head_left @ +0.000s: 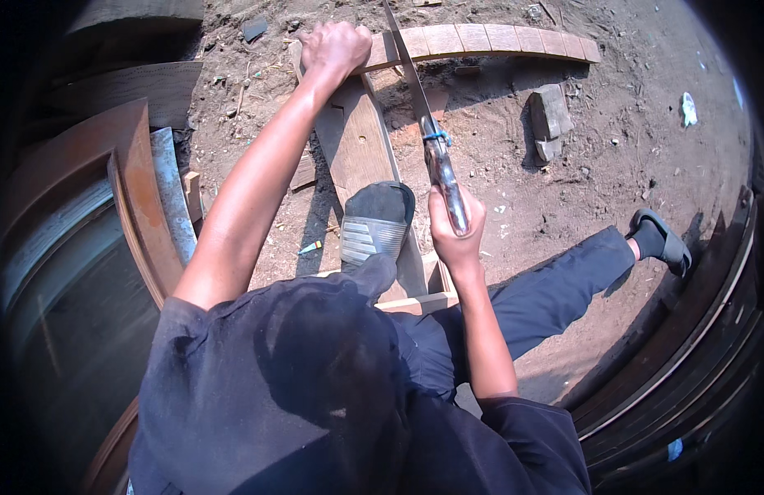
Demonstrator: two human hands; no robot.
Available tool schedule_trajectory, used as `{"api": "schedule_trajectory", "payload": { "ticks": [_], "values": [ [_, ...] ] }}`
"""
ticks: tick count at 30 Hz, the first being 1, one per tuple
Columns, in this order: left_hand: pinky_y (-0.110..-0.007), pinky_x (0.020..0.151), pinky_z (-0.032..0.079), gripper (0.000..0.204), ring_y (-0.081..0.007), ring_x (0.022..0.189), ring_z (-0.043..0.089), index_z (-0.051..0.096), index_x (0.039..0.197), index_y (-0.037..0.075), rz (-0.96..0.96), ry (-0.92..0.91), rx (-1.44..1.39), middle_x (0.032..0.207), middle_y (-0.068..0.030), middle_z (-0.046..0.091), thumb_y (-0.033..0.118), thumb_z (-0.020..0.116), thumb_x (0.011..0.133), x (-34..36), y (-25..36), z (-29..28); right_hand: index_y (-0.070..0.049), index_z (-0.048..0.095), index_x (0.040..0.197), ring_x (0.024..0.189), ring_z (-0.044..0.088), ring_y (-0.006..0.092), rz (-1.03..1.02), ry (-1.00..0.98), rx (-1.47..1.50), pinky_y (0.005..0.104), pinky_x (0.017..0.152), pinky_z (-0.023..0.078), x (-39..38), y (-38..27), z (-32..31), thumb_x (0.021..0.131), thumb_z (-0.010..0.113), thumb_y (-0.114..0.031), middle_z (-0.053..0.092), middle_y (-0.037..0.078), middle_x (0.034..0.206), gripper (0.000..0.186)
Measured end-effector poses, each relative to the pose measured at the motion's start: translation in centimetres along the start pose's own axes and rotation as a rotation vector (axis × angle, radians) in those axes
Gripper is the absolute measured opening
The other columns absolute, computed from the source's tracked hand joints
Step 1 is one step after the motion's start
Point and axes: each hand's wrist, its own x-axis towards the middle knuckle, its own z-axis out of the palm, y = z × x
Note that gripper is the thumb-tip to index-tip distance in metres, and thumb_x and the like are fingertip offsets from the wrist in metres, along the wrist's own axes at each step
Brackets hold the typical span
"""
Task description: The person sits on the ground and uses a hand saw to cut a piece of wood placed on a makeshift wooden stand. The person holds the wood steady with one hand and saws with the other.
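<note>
My right hand (460,223) is closed round the handle of a hand saw (417,92), whose handle has a blue tie at its front end. The blade points away from me and crosses a curved wooden piece (502,40) marked with several cross lines. At the left end of that piece, my left hand (336,48) is closed and presses it down on a wooden plank (357,136). My sandalled foot (375,219) rests on the same plank. The curved piece reaches out to the right past the plank. Whether the teeth have cut into it is hard to tell.
Bare dirt ground (497,181) lies around the plank. A grey block (550,112) sits to the right, with a white scrap (688,109) beyond. Brown curved wooden frames (139,198) stack up on the left. Dark long boards (679,330) line the right edge, near my outstretched other foot (664,243).
</note>
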Motion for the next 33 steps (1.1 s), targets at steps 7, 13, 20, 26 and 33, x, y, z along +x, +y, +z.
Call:
{"api": "schedule_trajectory", "payload": {
  "ticks": [7, 13, 20, 26, 33],
  "values": [
    [-0.061, 0.092, 0.034, 0.042, -0.0453, 0.089, 0.061, 0.068, 0.074, -0.004, -0.002, 0.083, 0.009, 0.088, -0.0272, 0.066, 0.024, 0.037, 0.08, 0.4, -0.3, 0.9, 0.001, 0.055, 0.07, 0.049, 0.049, 0.0132, 0.035, 0.033, 0.032, 0.0315, 0.048, 0.04, 2.0, 0.6, 1.6, 0.08, 0.059, -0.004, 0.05, 0.008, 0.056, 0.012],
    [-0.065, 0.096, 0.031, 0.041, -0.0462, 0.096, 0.058, 0.068, 0.074, -0.004, 0.045, 0.098, -0.02, 0.093, -0.0309, 0.064, 0.024, 0.037, 0.08, -0.6, -0.5, 0.6, 0.003, 0.061, 0.077, 0.053, 0.061, 0.0225, 0.036, -0.033, -0.134, 0.032, 0.052, 0.046, -7.0, 2.5, -2.3, 0.078, 0.058, -0.001, 0.057, 0.015, 0.06, 0.005],
    [-0.066, 0.094, 0.032, 0.043, -0.0432, 0.1, 0.059, 0.07, 0.079, -0.001, 0.046, 0.078, -0.005, 0.097, -0.0273, 0.065, 0.025, 0.037, 0.08, 0.4, -0.1, 0.8, 0.0, 0.051, 0.067, 0.05, 0.041, 0.0065, -0.058, 0.026, 0.119, 0.0277, 0.047, 0.034, 8.1, -1.4, 3.3, 0.081, 0.057, -0.005, 0.046, 0.002, 0.054, 0.017],
    [-0.064, 0.095, 0.032, 0.041, -0.0431, 0.1, 0.059, 0.07, 0.079, -0.003, 0.055, 0.101, 0.033, 0.096, -0.0282, 0.065, 0.027, 0.042, 0.08, 0.1, -0.2, 0.6, 0.001, 0.057, 0.071, 0.048, 0.053, 0.0178, 0.0, -0.001, -0.107, 0.0308, 0.048, 0.041, -3.7, 1.8, -2.0, 0.078, 0.058, -0.001, 0.052, 0.011, 0.057, 0.008],
    [-0.066, 0.1, 0.027, 0.041, -0.048, 0.089, 0.06, 0.068, 0.07, -0.003, 0.022, 0.049, -0.051, 0.087, -0.0291, 0.065, 0.023, 0.038, 0.079, 0.0, -0.1, 0.5, 0.001, 0.057, 0.071, 0.049, 0.055, 0.0176, -0.045, 0.006, -0.022, 0.0312, 0.049, 0.042, 0.3, 0.3, 0.3, 0.078, 0.058, -0.002, 0.054, 0.012, 0.058, 0.008]
  ]
}}
